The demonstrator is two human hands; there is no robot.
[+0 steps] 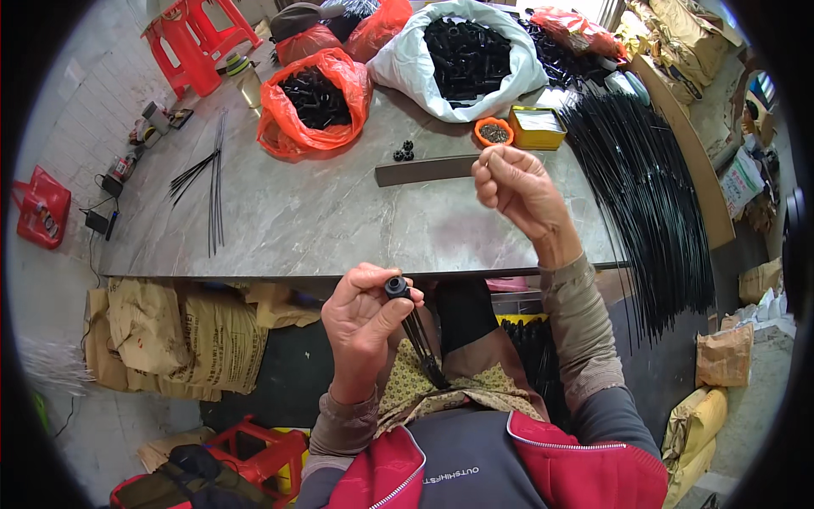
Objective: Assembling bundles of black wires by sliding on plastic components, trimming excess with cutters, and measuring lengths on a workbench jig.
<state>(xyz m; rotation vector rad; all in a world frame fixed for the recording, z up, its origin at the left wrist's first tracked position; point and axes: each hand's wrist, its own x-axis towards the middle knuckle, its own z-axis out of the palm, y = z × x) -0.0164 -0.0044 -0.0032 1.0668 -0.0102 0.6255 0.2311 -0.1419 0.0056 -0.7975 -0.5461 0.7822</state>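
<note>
Above my lap at the table's front edge, my left hand (356, 327) is closed around a black plastic tube with a round, hollow end (396, 288) facing up. Several thin black rods (426, 355) hang below the tube toward my lap. My right hand (527, 195) is raised over the table with thumb and forefinger pinched. Whatever sits between those fingertips is too small to make out. Just beyond it stands an orange dish (480, 141) of small dark bits, with a yellow tin (538, 142) beside it.
A grey-brown strip (424, 171) and several small black pieces (404, 152) lie mid-table. Behind are a red bag (273, 127) and a white sack (407, 72) of black parts. Long black rods (649, 195) overhang the right edge. Thin rods (217, 182) lie at left.
</note>
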